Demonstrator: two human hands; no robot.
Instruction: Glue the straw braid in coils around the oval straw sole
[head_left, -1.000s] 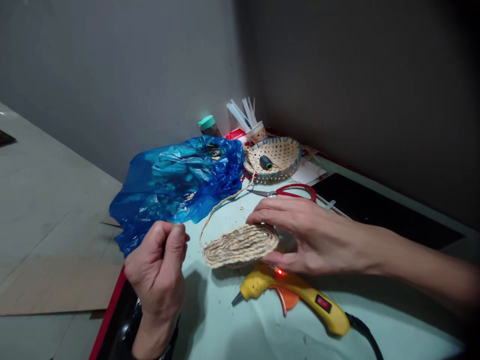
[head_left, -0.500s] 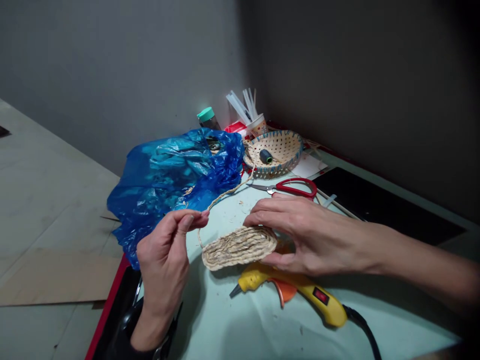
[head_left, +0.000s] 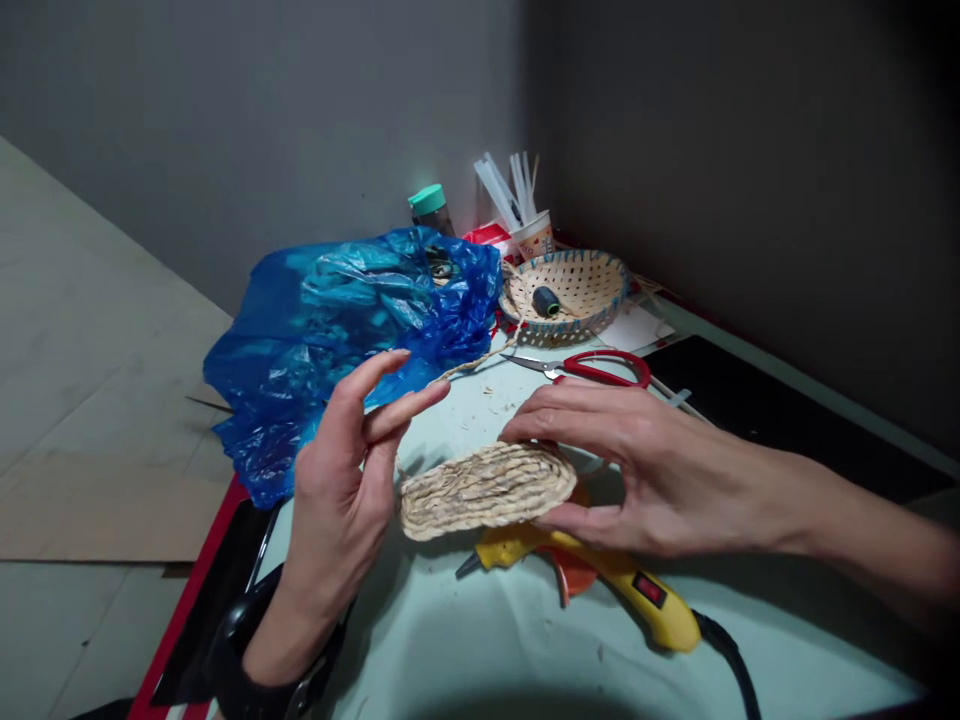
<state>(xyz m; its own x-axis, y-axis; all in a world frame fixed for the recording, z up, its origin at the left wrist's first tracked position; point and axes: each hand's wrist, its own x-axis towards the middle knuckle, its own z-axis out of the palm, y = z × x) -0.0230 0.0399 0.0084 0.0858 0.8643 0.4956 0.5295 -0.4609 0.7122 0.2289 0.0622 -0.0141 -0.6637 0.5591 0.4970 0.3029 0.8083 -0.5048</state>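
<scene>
My right hand clamps the straw coil between thumb and fingers. Left hand raised beside it, fingers apart.

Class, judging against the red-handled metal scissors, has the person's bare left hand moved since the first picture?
Yes: the bare left hand has moved rightward and up the view, nearer the red-handled metal scissors.

Light is falling unevenly on a room corner.
A grey wall is meeting a darker wall behind a pale-green tabletop; light floor tiles are extending at left.
</scene>
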